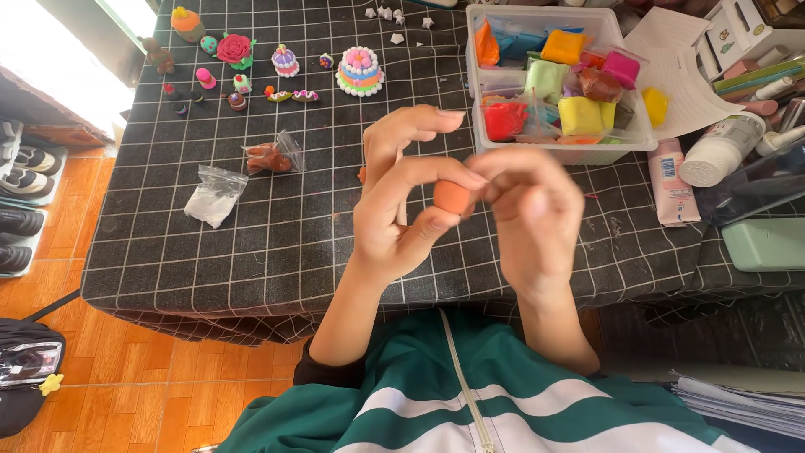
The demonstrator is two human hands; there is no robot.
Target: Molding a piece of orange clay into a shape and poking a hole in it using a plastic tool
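Here both hands pinch one orange clay ball (pixel 453 197): left hand (pixel 398 214) and right hand (pixel 532 210) grips pressed on it above the counter (pixel 277 243).

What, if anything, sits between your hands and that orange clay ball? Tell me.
Nothing visible does. The orange clay ball is pinched directly between the left hand and the right hand, above the checked tablecloth.
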